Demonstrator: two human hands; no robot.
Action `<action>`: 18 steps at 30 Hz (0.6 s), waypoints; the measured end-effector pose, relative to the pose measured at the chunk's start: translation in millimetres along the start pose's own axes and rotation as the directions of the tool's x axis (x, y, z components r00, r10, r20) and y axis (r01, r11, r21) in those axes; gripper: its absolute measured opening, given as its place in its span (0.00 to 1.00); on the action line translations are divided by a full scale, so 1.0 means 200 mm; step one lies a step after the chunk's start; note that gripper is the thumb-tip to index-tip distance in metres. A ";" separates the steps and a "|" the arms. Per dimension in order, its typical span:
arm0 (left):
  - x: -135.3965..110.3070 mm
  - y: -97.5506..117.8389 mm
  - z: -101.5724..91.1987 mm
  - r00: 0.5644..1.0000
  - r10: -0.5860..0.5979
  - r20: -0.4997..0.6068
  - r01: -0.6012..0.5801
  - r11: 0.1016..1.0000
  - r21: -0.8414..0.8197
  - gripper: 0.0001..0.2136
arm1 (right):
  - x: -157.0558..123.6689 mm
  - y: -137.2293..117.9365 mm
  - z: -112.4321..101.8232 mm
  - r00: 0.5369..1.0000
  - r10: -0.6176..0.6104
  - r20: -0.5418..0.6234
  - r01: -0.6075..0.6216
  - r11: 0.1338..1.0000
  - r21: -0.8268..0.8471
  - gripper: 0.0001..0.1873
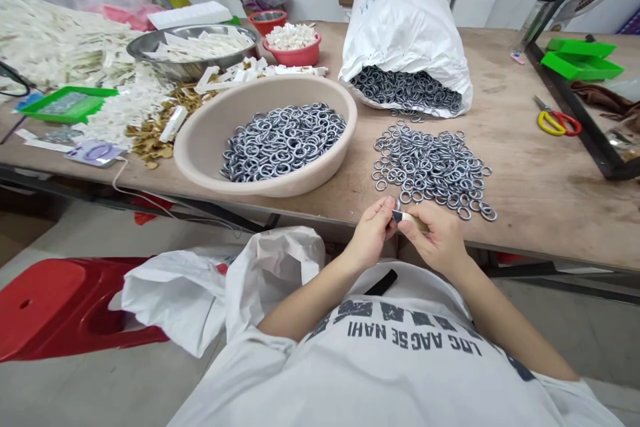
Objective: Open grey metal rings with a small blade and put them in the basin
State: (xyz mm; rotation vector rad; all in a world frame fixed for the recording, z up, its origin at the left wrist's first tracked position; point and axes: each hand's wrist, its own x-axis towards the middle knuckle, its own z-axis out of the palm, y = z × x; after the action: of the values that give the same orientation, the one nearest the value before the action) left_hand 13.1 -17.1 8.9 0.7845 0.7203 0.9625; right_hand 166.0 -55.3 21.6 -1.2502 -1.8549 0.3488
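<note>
My left hand is closed in a pinch at the table's front edge. A grey metal ring shows at its fingertips, partly hidden. Facing it, my right hand is closed around a small pale piece with a dark end; its kind is unclear, and the dark end meets the left fingers. Just beyond both hands lies a loose pile of grey rings. A beige basin to the left holds many more rings.
Behind the pile, a white sack lies with rings at its mouth. Scissors and green trays are at right. Left stand a steel bowl, red bowl, phone and white strips. A red stool stands below.
</note>
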 end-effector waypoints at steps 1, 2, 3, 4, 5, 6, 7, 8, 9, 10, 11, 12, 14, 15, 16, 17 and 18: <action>0.00 0.00 0.00 1.000 0.001 0.006 -0.001 1.000 0.004 0.19 | 0.00 -0.01 0.00 1.000 0.002 -0.012 -0.002 1.000 -0.006 0.12; 0.00 0.00 0.01 1.000 0.003 0.015 -0.003 1.000 0.010 0.19 | -0.01 -0.01 -0.01 1.000 0.005 -0.019 -0.005 1.000 -0.010 0.12; 0.00 0.00 0.01 1.000 0.006 0.022 -0.006 1.000 0.017 0.18 | -0.01 -0.02 -0.01 1.000 0.009 -0.021 -0.009 1.000 -0.015 0.13; 0.00 0.00 0.01 1.000 0.007 0.029 -0.008 1.000 0.023 0.18 | -0.01 -0.03 -0.02 1.000 0.013 -0.020 -0.013 1.000 -0.021 0.13; -0.01 0.00 0.02 0.999 0.007 0.038 -0.008 1.000 0.028 0.18 | -0.01 -0.03 -0.03 1.000 0.015 -0.018 -0.016 1.000 -0.023 0.14; -0.01 0.01 0.03 0.999 0.003 0.051 -0.005 0.999 0.032 0.19 | -0.01 -0.04 -0.03 1.000 0.015 -0.014 -0.016 1.000 -0.022 0.15; -0.01 0.01 0.04 0.998 0.000 0.068 -0.003 0.999 0.035 0.19 | -0.01 -0.03 -0.04 1.000 0.015 -0.005 -0.015 1.000 -0.018 0.16; -0.02 0.01 0.04 0.996 0.000 0.094 -0.004 0.999 0.041 0.19 | -0.01 -0.02 -0.06 1.000 0.023 0.003 -0.023 1.000 -0.013 0.16; -0.03 0.02 0.05 0.991 -0.002 0.135 -0.006 0.999 0.054 0.19 | -0.01 0.00 -0.07 0.999 0.045 0.004 -0.045 0.999 -0.009 0.17; -0.05 0.02 0.06 0.982 -0.010 0.189 -0.004 0.997 0.077 0.20 | -0.01 0.02 -0.08 0.996 0.086 -0.007 -0.086 0.996 -0.009 0.17; -0.06 0.02 0.06 0.968 -0.026 0.248 -0.001 0.994 0.108 0.20 | -0.01 0.05 -0.09 0.990 0.140 -0.030 -0.141 0.990 -0.013 0.18; -0.08 0.02 0.06 0.953 -0.042 0.299 0.000 0.990 0.139 0.20 | -0.01 0.08 -0.11 0.978 0.199 -0.060 -0.200 0.980 -0.018 0.18; -0.11 0.02 0.05 0.939 -0.050 0.341 -0.013 0.984 0.179 0.20 | 0.01 0.13 -0.11 0.956 0.273 -0.110 -0.277 0.960 -0.029 0.20; -0.11 0.03 0.03 0.946 -0.034 0.323 -0.026 0.983 0.180 0.20 | 0.03 0.14 -0.10 0.954 0.276 -0.112 -0.282 0.958 -0.041 0.21; -0.11 0.03 0.01 0.959 -0.006 0.283 -0.045 0.984 0.172 0.19 | 0.05 0.15 -0.08 0.960 0.263 -0.094 -0.270 0.961 -0.063 0.21; -0.11 0.04 -0.01 0.972 0.027 0.232 -0.065 0.985 0.161 0.19 | 0.08 0.15 -0.06 0.968 0.242 -0.062 -0.247 0.964 -0.099 0.20; -0.11 0.05 -0.03 0.982 0.054 0.182 -0.081 0.985 0.150 0.18 | 0.12 0.14 -0.02 0.975 0.223 -0.018 -0.224 0.963 -0.150 0.19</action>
State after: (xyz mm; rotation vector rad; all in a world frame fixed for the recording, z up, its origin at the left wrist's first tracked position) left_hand -5.4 -31.3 17.9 1.0254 0.6223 0.8913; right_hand 184.5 -23.1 17.6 -1.5700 -1.7690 0.3328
